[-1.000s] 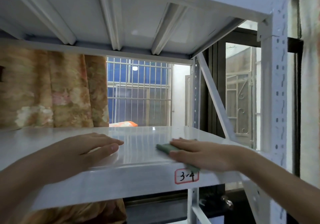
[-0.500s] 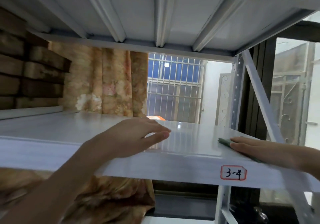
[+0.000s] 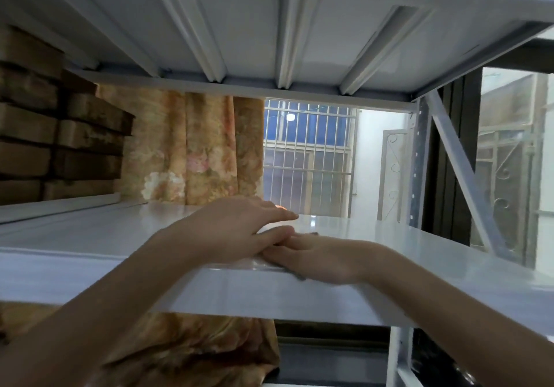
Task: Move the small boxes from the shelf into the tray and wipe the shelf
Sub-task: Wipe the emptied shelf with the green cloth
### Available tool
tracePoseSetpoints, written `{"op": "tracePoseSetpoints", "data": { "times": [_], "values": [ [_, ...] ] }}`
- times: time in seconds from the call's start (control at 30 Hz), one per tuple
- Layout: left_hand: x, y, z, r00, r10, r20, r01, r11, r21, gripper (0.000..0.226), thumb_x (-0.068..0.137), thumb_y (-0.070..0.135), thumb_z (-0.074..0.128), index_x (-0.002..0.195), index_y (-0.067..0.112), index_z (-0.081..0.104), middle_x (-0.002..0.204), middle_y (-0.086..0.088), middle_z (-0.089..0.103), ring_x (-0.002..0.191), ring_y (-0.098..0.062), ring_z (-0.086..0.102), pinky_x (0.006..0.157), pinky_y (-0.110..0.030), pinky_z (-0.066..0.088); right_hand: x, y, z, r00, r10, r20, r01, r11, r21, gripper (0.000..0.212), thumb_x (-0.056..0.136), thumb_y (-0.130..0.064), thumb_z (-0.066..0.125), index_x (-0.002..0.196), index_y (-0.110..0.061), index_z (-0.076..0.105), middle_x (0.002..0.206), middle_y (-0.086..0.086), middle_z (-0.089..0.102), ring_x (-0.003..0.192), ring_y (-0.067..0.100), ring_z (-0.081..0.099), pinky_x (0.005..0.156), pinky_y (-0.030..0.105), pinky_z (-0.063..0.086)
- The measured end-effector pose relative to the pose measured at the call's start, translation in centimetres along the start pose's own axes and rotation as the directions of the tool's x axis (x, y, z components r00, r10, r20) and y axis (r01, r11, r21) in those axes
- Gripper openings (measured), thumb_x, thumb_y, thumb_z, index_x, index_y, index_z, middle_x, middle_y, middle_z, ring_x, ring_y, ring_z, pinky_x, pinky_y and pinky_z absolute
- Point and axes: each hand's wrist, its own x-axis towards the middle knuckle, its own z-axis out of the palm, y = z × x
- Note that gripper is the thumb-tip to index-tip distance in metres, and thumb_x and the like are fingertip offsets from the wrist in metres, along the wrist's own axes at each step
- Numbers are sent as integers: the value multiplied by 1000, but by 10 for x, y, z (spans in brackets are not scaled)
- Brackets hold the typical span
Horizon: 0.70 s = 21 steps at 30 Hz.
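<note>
The white metal shelf (image 3: 90,236) spans the view at chest height and its visible surface is bare. My left hand (image 3: 227,230) lies flat on the shelf near its front edge, fingers apart and pointing right. My right hand (image 3: 317,257) presses flat on a green cloth (image 3: 296,275), of which only a thin dark edge shows under the palm at the shelf's front lip. The fingertips of both hands touch or overlap. No small boxes and no tray are in view.
Stacked brown cardboard boxes (image 3: 45,134) fill the neighbouring shelf bay at far left. A floral curtain (image 3: 195,146) and a barred window (image 3: 308,158) lie behind. The upper shelf (image 3: 269,26) hangs low overhead. A white upright and diagonal brace (image 3: 455,158) stand at right.
My right hand has slid the green cloth leftward along the shelf's front until it meets my left hand. The camera has turned left, and the brown boxes have come into sight.
</note>
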Motion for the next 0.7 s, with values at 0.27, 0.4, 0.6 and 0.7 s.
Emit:
{"op": "tracePoseSetpoints", "data": {
  "times": [0.27, 0.4, 0.6, 0.7],
  "values": [
    [75, 1, 1, 969, 79, 235, -139, 959, 248, 50, 100, 52, 21, 148, 41, 23, 152, 10, 34, 137, -15, 36, 104, -34, 34, -15, 29, -17, 985, 167, 51, -168, 986, 8, 61, 96, -60, 22, 151, -34, 17, 158, -12, 12, 146, 8, 9, 117, 33, 5],
    [102, 10, 18, 942, 112, 317, -218, 920, 324, 52, 100, 53, 20, 149, 37, 21, 156, 6, 28, 141, -20, 31, 105, -37, 34, -19, 73, -31, 949, 311, 57, -309, 950, -42, 65, 96, -61, 15, 152, -28, 14, 160, -3, 12, 147, 13, 8, 120, 42, 4],
    [111, 17, 38, 903, 189, 387, -291, 930, 226, 47, 102, 46, 17, 148, 39, 25, 148, 9, 39, 137, -18, 35, 105, -34, 33, -16, 162, -49, 865, 503, 5, -499, 859, -115, 65, 97, -59, 10, 152, -26, 15, 158, 4, 19, 144, 20, 20, 119, 45, 11],
    [114, 12, 34, 902, 163, 400, -262, 943, 206, 48, 102, 47, 16, 148, 38, 24, 150, 9, 37, 138, -17, 34, 106, -33, 31, -4, 183, -54, 819, 573, 3, -572, 818, -66, 70, 95, -62, 12, 152, -21, 17, 158, 5, 19, 145, 21, 19, 119, 47, 10]
  ]
}}
